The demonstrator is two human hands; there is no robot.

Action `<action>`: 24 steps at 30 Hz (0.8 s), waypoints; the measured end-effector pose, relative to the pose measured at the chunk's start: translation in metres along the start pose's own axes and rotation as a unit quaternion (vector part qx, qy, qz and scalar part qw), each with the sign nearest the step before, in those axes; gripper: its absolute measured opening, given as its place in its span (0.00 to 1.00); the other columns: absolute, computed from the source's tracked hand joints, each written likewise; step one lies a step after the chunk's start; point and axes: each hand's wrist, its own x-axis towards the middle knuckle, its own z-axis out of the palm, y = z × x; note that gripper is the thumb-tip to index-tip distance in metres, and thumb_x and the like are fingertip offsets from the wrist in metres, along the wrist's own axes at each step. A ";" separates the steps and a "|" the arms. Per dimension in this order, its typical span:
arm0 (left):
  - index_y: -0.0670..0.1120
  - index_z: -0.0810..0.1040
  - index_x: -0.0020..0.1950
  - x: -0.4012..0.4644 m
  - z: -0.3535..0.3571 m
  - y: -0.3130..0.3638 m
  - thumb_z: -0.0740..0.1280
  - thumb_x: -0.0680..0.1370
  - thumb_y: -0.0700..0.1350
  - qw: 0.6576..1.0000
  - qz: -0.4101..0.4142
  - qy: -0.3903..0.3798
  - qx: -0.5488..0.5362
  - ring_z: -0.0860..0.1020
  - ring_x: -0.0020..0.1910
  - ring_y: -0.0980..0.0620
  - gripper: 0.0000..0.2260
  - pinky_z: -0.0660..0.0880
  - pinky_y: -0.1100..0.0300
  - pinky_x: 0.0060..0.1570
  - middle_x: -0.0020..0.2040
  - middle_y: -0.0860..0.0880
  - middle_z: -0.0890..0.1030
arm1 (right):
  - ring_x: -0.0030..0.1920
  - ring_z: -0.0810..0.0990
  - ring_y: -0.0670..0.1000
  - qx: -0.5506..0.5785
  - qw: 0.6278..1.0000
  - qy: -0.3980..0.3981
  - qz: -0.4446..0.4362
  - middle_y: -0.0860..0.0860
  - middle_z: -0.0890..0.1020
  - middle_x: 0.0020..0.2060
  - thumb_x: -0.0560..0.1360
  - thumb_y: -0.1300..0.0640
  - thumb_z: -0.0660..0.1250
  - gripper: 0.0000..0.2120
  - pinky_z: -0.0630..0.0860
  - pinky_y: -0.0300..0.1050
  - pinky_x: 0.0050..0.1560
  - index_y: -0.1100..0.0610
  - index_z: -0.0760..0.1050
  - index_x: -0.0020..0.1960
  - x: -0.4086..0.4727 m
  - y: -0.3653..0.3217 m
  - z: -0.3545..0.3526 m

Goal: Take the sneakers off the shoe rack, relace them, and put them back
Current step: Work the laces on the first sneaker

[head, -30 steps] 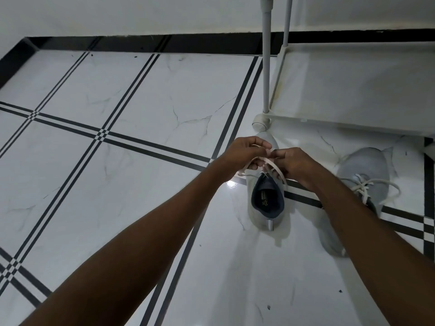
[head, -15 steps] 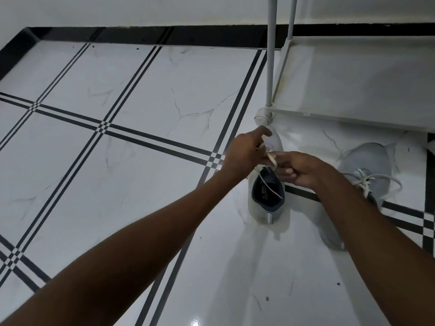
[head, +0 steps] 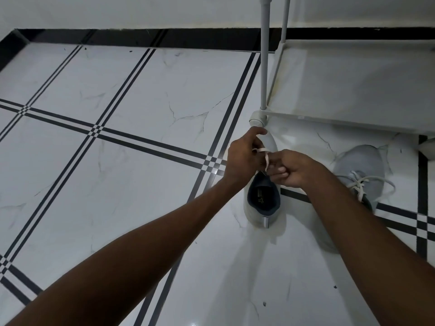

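Right now both hands meet just right of the frame's centre, over the nearer sneaker (head: 262,203), which sits on the floor with its dark opening facing the person. The left hand (head: 243,161) is pinched on one stretch of the pale lace (head: 264,154), and the right hand (head: 288,170) is curled around another stretch just beside it; held this close over the tongue, they look to me like someone forming or tightening a knot, so the lace stays taut and does not slip back through the eyelets. The 2nd sneaker (head: 360,170) lies at the right of the frame, its lace (head: 363,182) already in a loose bow, partly hidden by the right forearm. Both shoes are off the shoe rack (head: 353,90), whose white bottom shelf fills the upper right, bare where it shows. The floor (head: 117,137) is glossy white marble tile crossed by black stripes, with a black skirting band along the pale wall at the top, and the light is dim.
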 end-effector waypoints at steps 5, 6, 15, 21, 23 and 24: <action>0.44 0.81 0.55 0.001 -0.007 -0.006 0.77 0.69 0.39 0.992 -0.119 -0.004 -0.051 0.83 0.37 0.49 0.15 0.81 0.57 0.42 0.37 0.46 0.84 | 0.15 0.59 0.42 0.196 0.978 0.048 -0.049 0.49 0.76 0.26 0.80 0.64 0.57 0.09 0.54 0.34 0.16 0.59 0.71 0.42 0.004 -0.001 -0.014; 0.43 0.81 0.53 0.001 -0.011 -0.009 0.76 0.70 0.37 0.988 -0.146 -0.005 -0.058 0.84 0.35 0.49 0.13 0.82 0.58 0.41 0.37 0.45 0.84 | 0.16 0.60 0.42 0.212 0.973 0.068 -0.066 0.50 0.79 0.31 0.81 0.65 0.55 0.10 0.55 0.33 0.16 0.59 0.71 0.43 0.004 -0.002 -0.018; 0.38 0.82 0.56 -0.003 -0.047 -0.073 0.77 0.70 0.42 0.933 -0.357 -0.024 0.041 0.85 0.38 0.48 0.17 0.83 0.55 0.45 0.44 0.42 0.86 | 0.36 0.80 0.55 0.120 0.901 0.389 -0.148 0.60 0.76 0.50 0.78 0.66 0.58 0.15 0.84 0.49 0.43 0.64 0.69 0.64 -0.018 -0.003 -0.049; 0.46 0.81 0.58 -0.003 -0.012 -0.042 0.76 0.70 0.47 0.966 -0.154 -0.077 0.191 0.81 0.54 0.47 0.18 0.73 0.59 0.49 0.56 0.46 0.83 | 0.49 0.85 0.59 -0.390 0.759 0.474 -0.217 0.56 0.86 0.45 0.74 0.57 0.66 0.11 0.80 0.48 0.52 0.57 0.82 0.54 -0.001 0.032 -0.007; 0.48 0.83 0.53 -0.008 0.002 -0.041 0.77 0.69 0.48 0.961 -0.151 -0.128 0.191 0.83 0.49 0.49 0.14 0.73 0.61 0.44 0.49 0.47 0.85 | 0.52 0.84 0.56 -0.479 0.757 0.372 -0.245 0.53 0.86 0.50 0.74 0.60 0.68 0.11 0.78 0.45 0.53 0.51 0.84 0.54 0.005 0.042 -0.002; 0.48 0.84 0.50 -0.010 0.005 -0.041 0.78 0.68 0.48 0.960 -0.159 -0.137 0.187 0.83 0.47 0.50 0.12 0.71 0.62 0.41 0.47 0.47 0.86 | 0.52 0.83 0.54 -0.502 0.764 0.327 -0.241 0.51 0.87 0.50 0.74 0.60 0.70 0.10 0.77 0.42 0.52 0.51 0.84 0.53 0.008 0.045 -0.001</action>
